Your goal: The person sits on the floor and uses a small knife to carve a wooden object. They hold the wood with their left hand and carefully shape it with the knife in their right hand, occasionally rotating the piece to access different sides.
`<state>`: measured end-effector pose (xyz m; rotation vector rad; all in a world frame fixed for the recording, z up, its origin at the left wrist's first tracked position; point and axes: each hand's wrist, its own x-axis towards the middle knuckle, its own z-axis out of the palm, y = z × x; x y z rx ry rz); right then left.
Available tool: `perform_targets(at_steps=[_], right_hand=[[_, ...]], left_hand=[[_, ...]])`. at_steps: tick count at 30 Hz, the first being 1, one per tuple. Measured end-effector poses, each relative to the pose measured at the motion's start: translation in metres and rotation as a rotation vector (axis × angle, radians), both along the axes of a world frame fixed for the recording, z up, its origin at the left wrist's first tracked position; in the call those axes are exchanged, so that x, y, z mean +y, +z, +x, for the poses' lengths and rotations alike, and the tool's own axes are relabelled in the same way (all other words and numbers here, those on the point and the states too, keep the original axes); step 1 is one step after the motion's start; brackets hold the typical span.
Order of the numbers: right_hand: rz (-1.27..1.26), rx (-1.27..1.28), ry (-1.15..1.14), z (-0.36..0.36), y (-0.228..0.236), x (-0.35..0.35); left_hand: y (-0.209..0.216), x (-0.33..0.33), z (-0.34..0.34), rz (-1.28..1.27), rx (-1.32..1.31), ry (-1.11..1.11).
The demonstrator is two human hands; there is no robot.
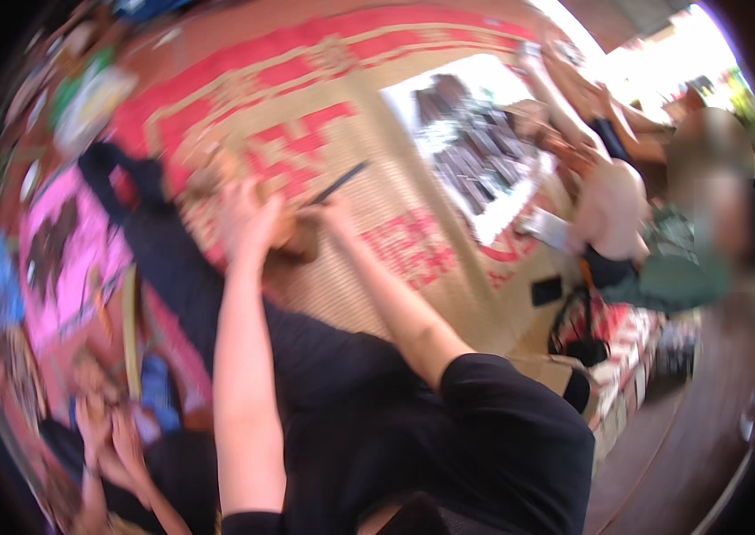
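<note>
Item: one slim, straight, dark stick-like tool (pixel 342 181), above the tan woven straw mat (pixel 386 196) with red patterning. Its long axis runs slantwise; the free end points up and to the right, away from the wearer and toward the white sheet, while the near end lies at the right hand (pixel 335 217). That hand is closed, fingers wrapped on the tool.

Item: one blurred, orange-brown, blocky object (pixel 300 239), on or just above the mat, beside the left hand (pixel 251 218) and just below the tool's near end. Its long axis I cannot make out from where I stand.

Left hand: fingers spread, laid against the brown object — whether it grips or only steadies, I cannot tell.

Wearer's legs: black trousers (pixel 186 272), one leg stretched out to the upper left.

To the right: a white rectangular sheet (pixel 406 96) bearing dark strips (pixel 474 147); next to it, a co-worker in a dark green garment (pixel 685 267), bare-legged; nearer, a flat black rectangular item (pixel 547 291).

To the left: a bright pink sheet (pixel 97 227) with dark brown pieces (pixel 55 239); below it, another person's two hands (pixel 110 432), close together.
</note>
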<state>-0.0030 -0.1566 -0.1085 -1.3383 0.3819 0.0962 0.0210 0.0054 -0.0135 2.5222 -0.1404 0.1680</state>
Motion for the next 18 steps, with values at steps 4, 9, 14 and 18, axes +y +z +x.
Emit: perform_targets(at_steps=[4,9,14,18], right_hand=[[-0.037,-0.001,-0.047,-0.002,-0.008,-0.001],[0.141,-0.043,-0.203,-0.004,-0.008,-0.002],[0.032,-0.026,-0.15,0.003,-0.018,-0.003],[0.128,-0.077,-0.147,0.001,-0.024,0.001]], left_hand=[[0.019,-0.01,-0.007,0.002,0.103,0.028],[0.022,-0.015,-0.014,-0.002,0.105,0.006],[0.013,-0.009,-0.008,0.019,0.059,0.009],[0.005,-0.009,-0.008,0.008,0.021,-0.008]])
